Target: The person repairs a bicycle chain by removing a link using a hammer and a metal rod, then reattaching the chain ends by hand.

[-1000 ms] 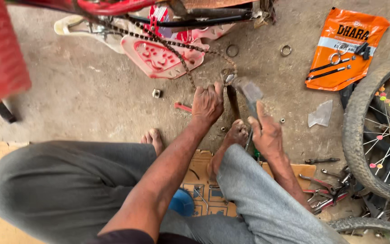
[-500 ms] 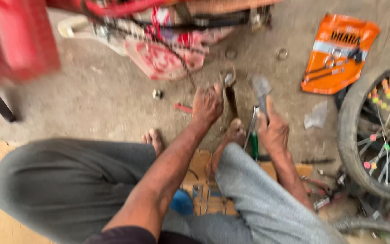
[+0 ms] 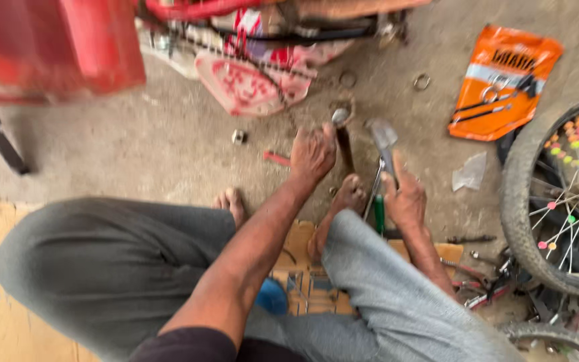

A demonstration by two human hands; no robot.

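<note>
Single head cam, worn by a seated person, pointing steeply down and slightly forward. Near edge: own knees and grey trousers (image 3: 122,268). Mid-frame: both hands over the concrete floor (image 3: 169,144). Far edge cuts the red bicycle frame (image 3: 68,40). Right edge clips the spoked wheel (image 3: 557,201). Close range, some motion blur. No second view, so nothing shared.

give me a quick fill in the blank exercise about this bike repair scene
1. The right hand grips a metal ____.
2. The flat plastic pouch on the ground is ____ in colour.
3. The bicycle wheel has coloured ____ on its spokes.
4. The left hand holds a dark ____ upright.

Missing words: hammer; orange; beads; rod
</note>
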